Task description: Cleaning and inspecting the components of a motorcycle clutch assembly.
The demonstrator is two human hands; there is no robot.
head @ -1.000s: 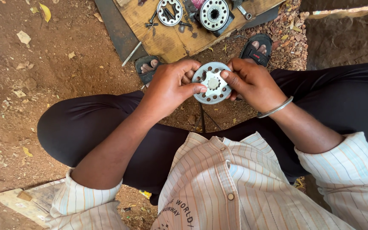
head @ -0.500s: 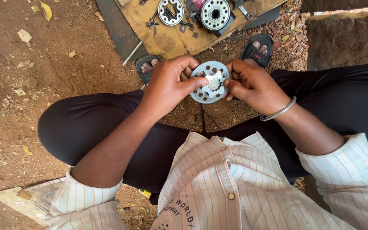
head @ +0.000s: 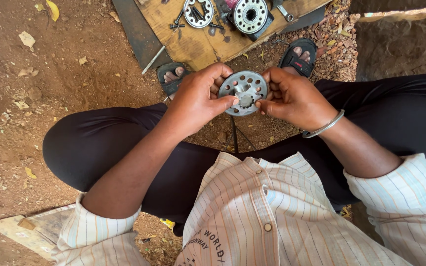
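I hold a round grey metal disc (head: 245,92) with a ring of holes and a toothed centre hole, up in front of me above my knees. My left hand (head: 196,100) grips its left edge, thumb laid over the face. My right hand (head: 292,98) grips its right edge, thumb near the centre hole; a metal bangle sits on that wrist.
A wooden board (head: 200,42) lies on the dirt ahead with a round metal hub (head: 249,15), a ring-shaped part (head: 198,12) and loose bolts on it. My sandalled feet (head: 299,55) rest at its near edge. A thin metal rod (head: 153,59) lies by the board.
The disc has tilted and turned in my hands, so its face with the toothed centre hole now shows flat to me. Both hands stay on its edges.
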